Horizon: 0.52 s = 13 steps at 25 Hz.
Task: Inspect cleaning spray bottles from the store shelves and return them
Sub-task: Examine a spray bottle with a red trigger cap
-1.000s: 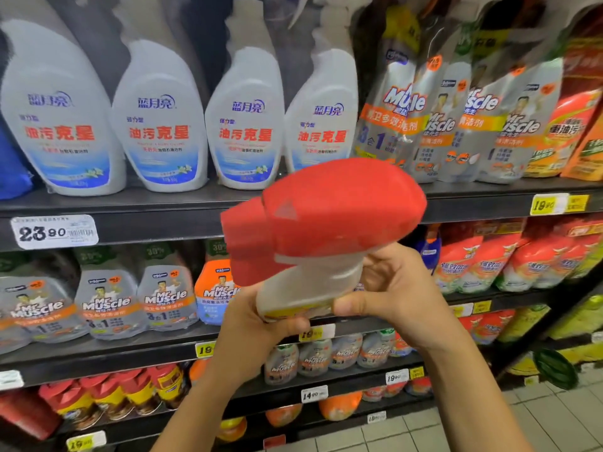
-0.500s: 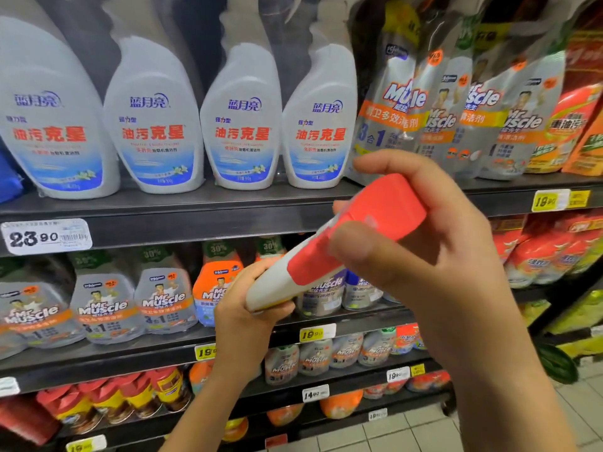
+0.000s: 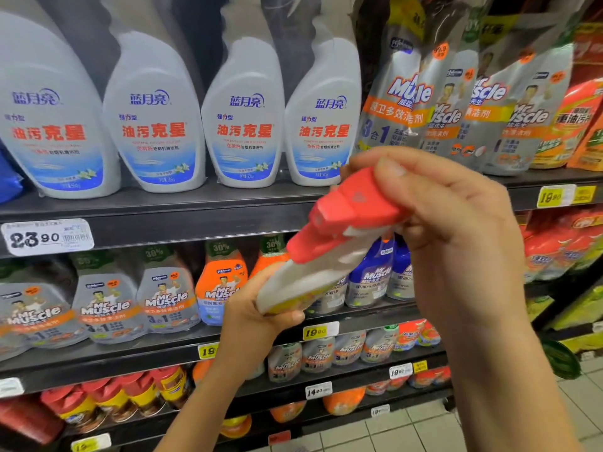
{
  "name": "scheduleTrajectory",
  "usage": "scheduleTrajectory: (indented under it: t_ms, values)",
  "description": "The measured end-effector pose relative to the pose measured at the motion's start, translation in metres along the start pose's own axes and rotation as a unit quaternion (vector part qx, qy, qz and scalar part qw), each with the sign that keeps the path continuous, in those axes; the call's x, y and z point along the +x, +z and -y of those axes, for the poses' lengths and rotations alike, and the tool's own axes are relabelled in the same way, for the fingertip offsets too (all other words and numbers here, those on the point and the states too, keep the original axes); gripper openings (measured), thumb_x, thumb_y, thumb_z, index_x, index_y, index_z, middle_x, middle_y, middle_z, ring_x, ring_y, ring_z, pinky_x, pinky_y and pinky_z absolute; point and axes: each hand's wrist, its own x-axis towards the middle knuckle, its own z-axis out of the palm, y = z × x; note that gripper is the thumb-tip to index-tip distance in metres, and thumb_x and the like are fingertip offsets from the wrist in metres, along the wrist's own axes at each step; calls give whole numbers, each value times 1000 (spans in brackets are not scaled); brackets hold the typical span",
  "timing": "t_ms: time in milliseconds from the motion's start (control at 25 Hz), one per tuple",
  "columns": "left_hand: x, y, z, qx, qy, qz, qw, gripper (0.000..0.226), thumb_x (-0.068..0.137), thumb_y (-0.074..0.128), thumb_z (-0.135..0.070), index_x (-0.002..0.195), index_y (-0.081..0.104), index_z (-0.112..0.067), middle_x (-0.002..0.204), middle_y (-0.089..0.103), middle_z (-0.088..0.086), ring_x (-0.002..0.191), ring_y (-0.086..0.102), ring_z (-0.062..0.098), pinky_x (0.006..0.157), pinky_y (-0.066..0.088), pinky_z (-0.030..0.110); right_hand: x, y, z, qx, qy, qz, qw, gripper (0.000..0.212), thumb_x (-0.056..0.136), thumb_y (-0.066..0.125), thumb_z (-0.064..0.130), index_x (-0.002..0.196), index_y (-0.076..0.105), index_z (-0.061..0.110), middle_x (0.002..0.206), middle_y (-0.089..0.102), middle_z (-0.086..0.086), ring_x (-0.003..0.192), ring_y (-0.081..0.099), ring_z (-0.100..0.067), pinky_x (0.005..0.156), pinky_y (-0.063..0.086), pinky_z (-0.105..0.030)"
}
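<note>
I hold a white spray bottle (image 3: 313,275) with a red trigger head (image 3: 346,210) in front of the shelves, tilted so the head points up and to the right. My left hand (image 3: 257,318) grips the bottle's body from below. My right hand (image 3: 456,230) curls over the red head, fingers across its top and thumb beneath. The lower part of the bottle and its label are hidden behind my left hand.
White spray bottles (image 3: 156,119) with red lettering line the upper shelf (image 3: 163,216), grey refill pouches (image 3: 456,102) to their right. Mr Muscle pouches (image 3: 104,305) and bottles fill the middle shelf, red-capped cans (image 3: 107,399) the lower one. Tiled floor (image 3: 424,429) at bottom right.
My right hand moved from the bottle's neck up onto the red head. The bottle has turned, and the nozzle now faces left and toward me.
</note>
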Motion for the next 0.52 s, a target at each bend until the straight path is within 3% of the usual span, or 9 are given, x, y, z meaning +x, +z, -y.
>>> scheduleTrajectory:
  t_ms: [120, 280, 360, 440, 520]
  values:
    - [-1, 0, -13, 5, -26, 36, 999, 68, 57, 86, -3, 106, 57, -41, 94, 67, -36, 87, 63, -12, 67, 49, 4, 21, -10, -6, 14, 25, -66, 997, 26, 89, 55, 13, 75, 77, 13, 73, 71, 1, 64, 62, -13, 54, 46, -20]
    - [-1, 1, -36, -73, -77, 95, 990, 49, 54, 81, -34, 101, 68, -39, 92, 74, -21, 83, 71, 2, 65, 54, 14, 48, -28, -5, 61, 64, -48, 995, 43, 99, 45, 25, 71, 77, 19, 70, 72, 2, 66, 70, -16, 65, 58, -32]
    - [0, 3, -51, -121, -79, 145, 979, 37, 58, 81, -41, 94, 71, -44, 95, 75, -13, 84, 73, 9, 65, 56, 18, 61, -34, -5, 80, 62, -21, 995, 35, 101, 44, 32, 91, 74, 16, 79, 73, -1, 75, 72, -20, 74, 59, -39]
    - [1, 5, -66, -168, -88, 182, 965, 40, 57, 82, -52, 95, 72, -43, 97, 76, -8, 87, 73, 15, 67, 57, 21, 72, -38, -4, 81, 54, -2, 995, 33, 101, 45, 31, 112, 65, 8, 91, 73, -5, 82, 70, -21, 79, 57, -41]
    - [4, 9, -77, -205, -113, 199, 952, 48, 52, 84, -58, 95, 73, -37, 98, 76, -2, 88, 73, 20, 68, 57, 25, 80, -41, -2, 73, 43, 21, 996, 26, 98, 50, 23, 116, 60, 7, 93, 72, -5, 82, 70, -22, 78, 58, -41]
